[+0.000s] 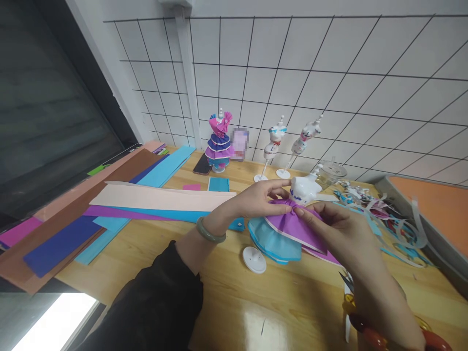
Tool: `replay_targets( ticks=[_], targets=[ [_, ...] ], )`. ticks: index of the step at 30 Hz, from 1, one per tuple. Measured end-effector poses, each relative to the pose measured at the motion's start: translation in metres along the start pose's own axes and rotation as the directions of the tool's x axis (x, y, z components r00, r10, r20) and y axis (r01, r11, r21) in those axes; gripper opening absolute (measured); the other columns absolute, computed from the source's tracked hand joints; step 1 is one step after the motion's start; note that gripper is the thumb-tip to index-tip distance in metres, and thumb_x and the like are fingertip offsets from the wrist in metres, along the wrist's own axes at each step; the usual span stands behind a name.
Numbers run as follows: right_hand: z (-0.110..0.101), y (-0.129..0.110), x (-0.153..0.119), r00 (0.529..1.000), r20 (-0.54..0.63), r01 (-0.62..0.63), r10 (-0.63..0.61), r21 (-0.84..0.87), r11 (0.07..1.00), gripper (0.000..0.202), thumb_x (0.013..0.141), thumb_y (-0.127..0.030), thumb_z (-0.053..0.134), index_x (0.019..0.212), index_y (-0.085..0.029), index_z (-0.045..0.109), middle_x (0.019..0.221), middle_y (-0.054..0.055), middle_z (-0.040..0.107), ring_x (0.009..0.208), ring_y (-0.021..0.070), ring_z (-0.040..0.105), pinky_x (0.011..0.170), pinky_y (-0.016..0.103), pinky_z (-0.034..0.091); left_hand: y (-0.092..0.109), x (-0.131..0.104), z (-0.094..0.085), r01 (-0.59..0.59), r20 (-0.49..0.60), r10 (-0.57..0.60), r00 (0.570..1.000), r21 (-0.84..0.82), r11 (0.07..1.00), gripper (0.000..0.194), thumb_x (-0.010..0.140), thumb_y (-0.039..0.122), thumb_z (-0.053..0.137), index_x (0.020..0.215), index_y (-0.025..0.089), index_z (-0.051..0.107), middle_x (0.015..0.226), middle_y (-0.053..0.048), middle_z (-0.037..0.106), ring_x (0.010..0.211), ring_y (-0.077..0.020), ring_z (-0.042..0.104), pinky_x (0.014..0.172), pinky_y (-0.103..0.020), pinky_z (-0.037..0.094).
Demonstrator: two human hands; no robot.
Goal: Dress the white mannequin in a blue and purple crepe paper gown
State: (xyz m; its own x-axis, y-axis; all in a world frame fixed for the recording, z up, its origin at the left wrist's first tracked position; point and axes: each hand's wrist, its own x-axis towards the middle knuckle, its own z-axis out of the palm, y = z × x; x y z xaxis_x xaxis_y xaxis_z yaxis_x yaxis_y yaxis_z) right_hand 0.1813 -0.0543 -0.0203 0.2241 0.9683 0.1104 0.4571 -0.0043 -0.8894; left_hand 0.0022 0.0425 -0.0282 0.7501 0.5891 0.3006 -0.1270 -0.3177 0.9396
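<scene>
Near the middle of the table [226, 292], a small white mannequin [305, 187] is wearing a purple skirt [287, 223] over a blue skirt [274, 242]. The left hand [256, 197] is gripping its waist from the side, the thumb pressing the purple skirt and the fingers bending behind. The right hand [343, 226] is pinching the gathered purple waist between thumb and forefinger. A white disc [254, 259] is lying just beside the blue skirt; scissors [346, 282] are lying by the right forearm, partly hidden. Paper strips [161, 197] are covering the table's left end. A dressed mannequin [219, 146] is standing toward the back edge beside a phone [202, 165]. Ribbons [391, 219] are lying by a grey tray [438, 248] at the right edge.
</scene>
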Motion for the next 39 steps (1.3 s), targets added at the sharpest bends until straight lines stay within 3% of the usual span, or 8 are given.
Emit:
replay_targets(
  ticks=[9,14,23,30,39],
  targets=[
    [0.001,-0.002,0.001,0.998,-0.003,-0.056,0.056,0.032,0.998,0.035,0.069,-0.055,0.075,0.073,-0.021,0.07,0.063,0.003,0.063,0.051,0.0146,0.052,0.042,0.025,0.038,0.0,0.0,-0.002,-0.013,0.02,0.012,1.0,0.013,1.0,0.064,0.078,0.017,0.067,0.138,0.018,0.047,0.103,-0.007,0.063,0.101,-0.0161,0.057,0.094,-0.034,0.044],
    [0.001,0.001,0.002,0.996,0.033,-0.084,0.081,0.089,0.992,0.035,0.066,-0.054,0.078,0.074,-0.021,0.069,0.064,0.002,0.063,0.052,0.0147,0.051,0.043,0.025,0.038,0.002,0.0,0.0,-0.018,0.017,0.018,1.0,-0.012,1.0,0.061,0.078,0.026,0.071,0.134,0.015,0.051,0.102,-0.009,0.065,0.099,-0.0174,0.059,0.096,-0.037,0.044],
    [0.004,-0.004,0.004,0.998,0.035,-0.045,0.043,0.061,0.997,0.039,0.061,-0.054,0.079,0.071,-0.018,0.067,0.06,0.001,0.059,0.051,0.0121,0.046,0.043,0.023,0.034,0.003,0.001,0.009,0.011,-0.105,-0.012,0.994,-0.006,1.0,0.049,0.076,0.028,0.073,0.121,0.013,0.061,0.093,-0.008,0.069,0.092,-0.0168,0.063,0.089,-0.034,0.048],
    [0.003,-0.005,0.003,0.996,0.077,0.031,-0.036,0.062,0.998,0.037,0.067,-0.052,0.076,0.075,-0.016,0.069,0.062,0.002,0.06,0.052,0.0123,0.046,0.045,0.024,0.035,0.0,0.001,0.011,0.089,-0.186,-0.083,0.979,0.025,0.996,0.06,0.077,0.03,0.072,0.131,0.012,0.055,0.103,-0.012,0.07,0.1,-0.0199,0.064,0.093,-0.036,0.047],
    [0.006,-0.01,0.002,0.996,0.056,0.068,-0.071,0.041,0.997,0.036,0.069,-0.053,0.073,0.066,-0.018,0.063,0.055,-0.001,0.056,0.047,0.0104,0.043,0.042,0.023,0.032,0.006,0.001,0.005,0.007,-0.061,-0.005,0.998,0.028,1.0,0.051,0.082,0.029,0.066,0.129,0.012,0.057,0.093,-0.008,0.069,0.097,-0.0188,0.063,0.091,-0.034,0.047]
  ],
)
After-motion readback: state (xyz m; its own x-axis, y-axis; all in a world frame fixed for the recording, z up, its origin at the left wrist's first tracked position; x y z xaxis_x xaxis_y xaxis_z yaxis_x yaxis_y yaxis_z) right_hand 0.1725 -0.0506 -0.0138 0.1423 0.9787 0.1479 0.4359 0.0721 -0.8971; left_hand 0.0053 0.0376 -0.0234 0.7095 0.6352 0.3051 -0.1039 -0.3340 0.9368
